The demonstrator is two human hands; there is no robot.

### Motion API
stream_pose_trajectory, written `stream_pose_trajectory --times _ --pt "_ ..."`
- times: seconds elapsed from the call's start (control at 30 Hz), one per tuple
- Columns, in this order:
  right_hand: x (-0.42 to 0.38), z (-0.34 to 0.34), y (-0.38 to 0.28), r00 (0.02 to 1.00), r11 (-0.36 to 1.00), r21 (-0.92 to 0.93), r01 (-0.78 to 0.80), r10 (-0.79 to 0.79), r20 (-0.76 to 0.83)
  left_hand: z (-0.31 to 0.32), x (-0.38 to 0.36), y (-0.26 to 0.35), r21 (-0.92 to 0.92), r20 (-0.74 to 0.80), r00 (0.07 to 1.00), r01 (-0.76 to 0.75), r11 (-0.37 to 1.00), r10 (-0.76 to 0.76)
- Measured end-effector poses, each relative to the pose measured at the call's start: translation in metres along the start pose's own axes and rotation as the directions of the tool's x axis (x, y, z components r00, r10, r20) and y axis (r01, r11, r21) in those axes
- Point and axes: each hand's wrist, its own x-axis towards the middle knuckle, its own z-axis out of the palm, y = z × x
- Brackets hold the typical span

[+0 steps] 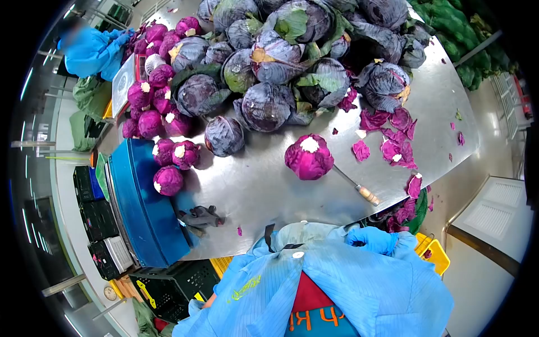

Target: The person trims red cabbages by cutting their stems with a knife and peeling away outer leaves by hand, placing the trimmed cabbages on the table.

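A blue-gloved shape that looks like my right hand rests against the blue coat at the table's front edge; its fingers cannot be made out. My left hand is out of view. On the metal table lies a peeled purple cabbage with a white cut stem. Beside it, a knife with a wooden handle points its thin blade toward the cabbage. Dark unpeeled cabbages are heaped at the back, and peeled ones are grouped at the left.
A blue bin stands at the left edge, beside dark gloves. Purple leaf scraps lie on the right. Below the right edge are a leaf-filled green bag and a yellow crate. A person in blue stands far left.
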Motion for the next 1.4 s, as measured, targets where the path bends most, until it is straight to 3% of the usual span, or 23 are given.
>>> stream_pose_trajectory --times 0.17,0.23,0.33,0.43,0.47,0.5,0.57,0.6,0.63,0.7,0.77,0.87,0.97,1.0,1.03,1.07,1.1,1.13,1.23,1.27,1.3,1.33,1.4 --pt "-0.032 0.004 0.024 0.994 0.996 0.093 -0.012 0.002 0.105 -0.003 0.002 0.000 0.010 -0.001 1.000 -0.008 1.000 0.008" --pt "-0.035 0.009 0.020 0.998 0.979 0.195 -0.053 0.047 0.031 -0.008 0.003 0.001 0.012 0.016 1.000 -0.015 1.000 0.015" --pt "-0.016 -0.007 0.024 0.994 1.000 0.023 -0.002 -0.001 0.113 -0.022 0.003 0.001 -0.001 0.081 0.996 -0.048 0.999 0.048" --pt "0.002 -0.035 -0.005 0.972 0.995 -0.095 0.036 -0.057 -0.229 -0.047 0.004 0.008 -0.073 0.179 0.974 -0.129 0.989 0.140" --pt "0.010 -0.042 -0.004 0.894 0.984 -0.172 -0.051 -0.032 -0.447 -0.057 0.003 0.014 -0.143 0.177 0.968 -0.154 0.978 0.179" --pt "0.019 -0.050 0.000 0.765 0.963 -0.224 -0.153 -0.028 -0.644 -0.070 0.001 0.023 -0.260 0.128 0.971 -0.165 0.951 0.204" --pt "0.035 -0.073 0.003 0.623 0.821 -0.443 -0.360 -0.142 -0.769 -0.090 0.008 0.052 -0.545 -0.124 0.978 -0.207 0.812 0.166" --pt "0.041 -0.081 0.004 0.552 0.717 -0.517 -0.468 -0.220 -0.805 -0.103 0.021 0.066 -0.504 -0.286 0.957 -0.194 0.841 0.049" --pt "0.045 -0.084 0.003 0.580 0.707 -0.491 -0.508 -0.141 -0.802 -0.114 0.038 0.081 -0.467 -0.442 0.895 -0.171 0.867 -0.062" --pt "0.057 -0.088 0.000 0.620 0.679 -0.444 -0.585 0.021 -0.785 -0.117 0.079 0.118 -0.228 -0.840 0.541 -0.407 0.884 0.033" --pt "0.066 -0.087 0.033 0.585 0.744 -0.425 -0.516 -0.057 -0.809 -0.126 0.127 0.144 0.312 -0.924 0.132 -0.278 0.908 0.358" --pt "0.066 -0.095 0.060 0.600 0.768 -0.436 -0.469 -0.085 -0.796 -0.126 0.168 0.171 0.290 -0.923 0.236 -0.089 0.953 0.303" --pt "0.064 -0.097 0.085 0.485 0.883 -0.312 -0.350 -0.114 -0.867 -0.127 0.185 0.178 0.074 -0.893 0.418 -0.232 0.970 0.167" --pt "0.064 -0.099 0.084 0.418 0.888 -0.398 -0.231 -0.279 -0.864 -0.129 0.182 0.176 0.039 -0.869 0.467 -0.263 0.964 0.163" --pt "0.066 -0.101 0.083 0.401 0.986 -0.150 -0.068 -0.111 -0.909 -0.131 0.181 0.169 0.074 -0.851 0.471 -0.328 0.942 0.231" --pt "0.070 -0.101 0.082 0.414 0.988 0.116 0.101 0.064 -0.908 -0.131 0.181 0.160 0.101 -0.831 0.473 -0.389 0.916 0.292" --pt "0.075 -0.101 0.072 0.455 0.892 0.371 0.259 0.226 -0.861 -0.131 0.180 0.148 0.123 -0.811 0.469 -0.448 0.886 0.350" --pt "0.077 -0.103 0.044 0.514 0.735 0.495 0.464 0.231 -0.826 -0.131 0.184 0.132 0.162 -0.788 0.439 -0.529 0.833 0.432" --pt "0.092 -0.105 0.006 0.590 0.739 0.481 0.471 0.142 -0.795 -0.135 0.166 0.101 -0.012 -0.736 0.537 -0.619 0.785 0.413" --pt "0.102 -0.101 0.002 0.648 0.726 0.520 0.451 0.135 -0.750 -0.133 0.159 0.095 -0.318 -0.687 0.656 -0.658 0.683 0.313" --pt "0.110 -0.098 0.000 0.702 0.715 0.554 0.427 0.124 -0.701 -0.133 0.150 0.091 -0.396 -0.652 0.706 -0.629 0.669 0.277" --pt "0.118 -0.096 -0.002 0.755 0.795 0.545 0.267 0.178 -0.631 -0.132 0.142 0.091 -0.445 -0.627 0.731 -0.619 0.647 0.268" --pt "0.131 -0.093 -0.010 0.724 0.921 0.315 0.228 0.056 -0.688 -0.130 0.137 0.090 -0.490 -0.601 0.755 -0.607 0.625 0.263"
